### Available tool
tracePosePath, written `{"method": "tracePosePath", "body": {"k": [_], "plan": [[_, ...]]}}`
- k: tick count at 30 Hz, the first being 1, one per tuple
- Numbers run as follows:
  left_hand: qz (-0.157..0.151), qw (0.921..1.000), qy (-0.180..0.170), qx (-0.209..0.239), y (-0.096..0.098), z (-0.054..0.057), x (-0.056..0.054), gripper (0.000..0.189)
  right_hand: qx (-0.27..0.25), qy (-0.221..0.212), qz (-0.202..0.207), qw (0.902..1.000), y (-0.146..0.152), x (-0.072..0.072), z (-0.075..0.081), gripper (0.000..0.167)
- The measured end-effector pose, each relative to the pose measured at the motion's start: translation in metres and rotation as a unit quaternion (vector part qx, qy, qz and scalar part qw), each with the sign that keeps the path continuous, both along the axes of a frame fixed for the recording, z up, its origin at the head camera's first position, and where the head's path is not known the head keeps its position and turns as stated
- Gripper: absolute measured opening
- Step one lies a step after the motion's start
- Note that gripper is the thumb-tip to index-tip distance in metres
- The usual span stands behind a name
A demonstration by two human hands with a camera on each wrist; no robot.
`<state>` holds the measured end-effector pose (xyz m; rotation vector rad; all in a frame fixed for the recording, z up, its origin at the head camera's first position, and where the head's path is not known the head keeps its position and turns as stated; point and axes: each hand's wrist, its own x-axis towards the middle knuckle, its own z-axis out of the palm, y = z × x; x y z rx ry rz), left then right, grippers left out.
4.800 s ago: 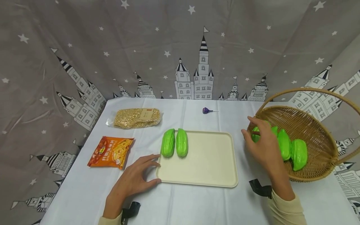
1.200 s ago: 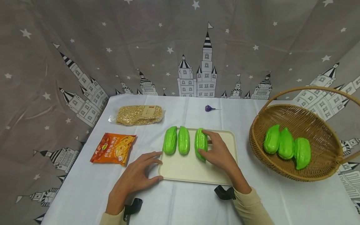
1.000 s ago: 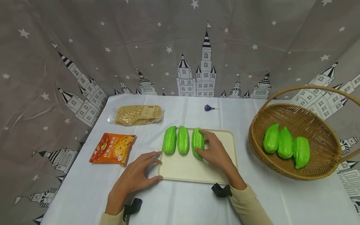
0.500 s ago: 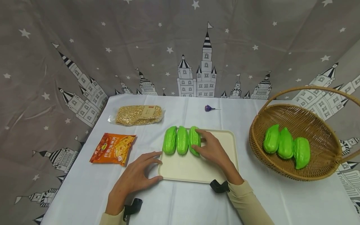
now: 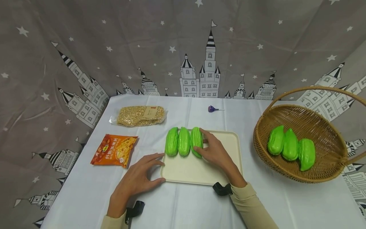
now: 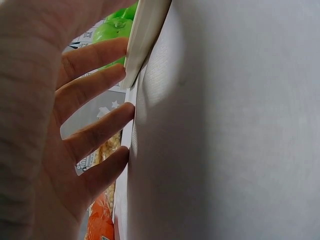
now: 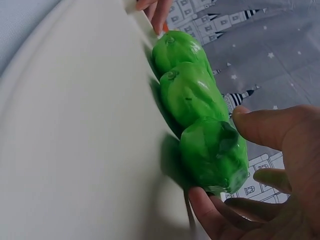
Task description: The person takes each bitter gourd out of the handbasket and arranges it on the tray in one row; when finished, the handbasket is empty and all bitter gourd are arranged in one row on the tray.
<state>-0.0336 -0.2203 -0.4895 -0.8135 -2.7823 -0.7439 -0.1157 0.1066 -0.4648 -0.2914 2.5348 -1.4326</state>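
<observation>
Smooth cream tray (image 5: pixel 188 173), my left hand (image 5: pixel 138 176) spread wide at its rim; right hand (image 5: pixel 216 151) pinches a glossy, ridged, oblong green gourd (image 5: pixel 196 140).

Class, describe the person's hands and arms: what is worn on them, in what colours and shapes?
The left hand and right hand show no gloves. The plain beige fabric left sleeve and right sleeve end near the wrists. A black, bent left wrist device and matching right wrist device show no visible cables.
</observation>
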Motion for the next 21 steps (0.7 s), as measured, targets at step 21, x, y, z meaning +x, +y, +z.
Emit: {"method": "tracePosePath", "body": {"k": [21], "plan": [[0.002, 1.0, -0.004, 0.003, -0.0003, 0.0007, 0.0004, 0.053, 0.005, -0.015, -0.004, 0.9999, -0.0022, 0.0003, -0.0025, 0.081]]}}
